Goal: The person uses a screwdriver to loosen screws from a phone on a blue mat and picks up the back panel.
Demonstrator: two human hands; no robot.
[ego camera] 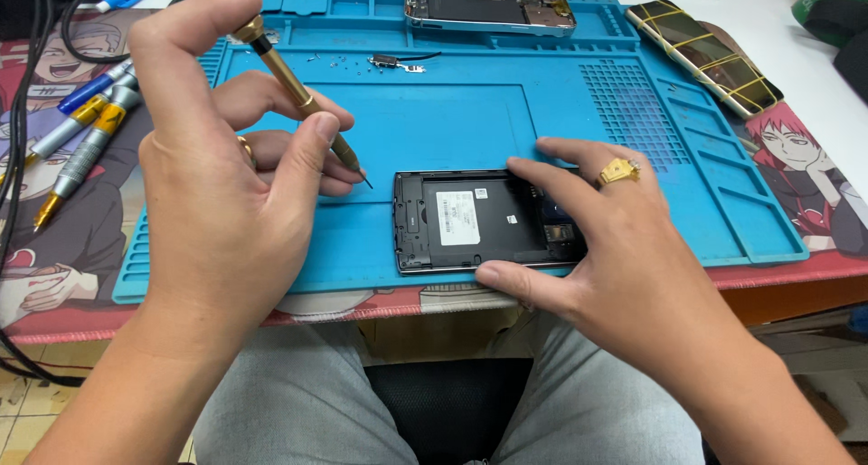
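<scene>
1. Gripping a gold precision screwdriver (298,92), the left hand (226,185) has its fingers curled shut round the shaft, the index fingertip capping the top end; the tip points down toward 4 o'clock and hangs just above the blue silicone repair mat (434,121), a little short of the phone's left edge.
2. The right hand (615,248) lies spread over the opened black phone (470,221), fingers loosely open and pressing: fingers on the far edge, thumb against the near edge. It wears a gold ring (619,171) and hides the phone's right end.
3. The phone lies flat with its back cover off, at the mat's middle, toward 6 o'clock, a white label showing on its inner plate.
4. At 12 o'clock, a second stripped phone frame (488,8) sits in the mat's upper compartments; just below it lie a small loose part with a cable (398,62) and a few tiny screws.
5. At 2 o'clock, a phone bound with yellow rubber bands (705,53) rests across the mat's right rim.
6. At 9 o'clock, off the mat, several spare screwdrivers (81,130) lie on a printed cartoon desk pad (54,248), beside black cables.
</scene>
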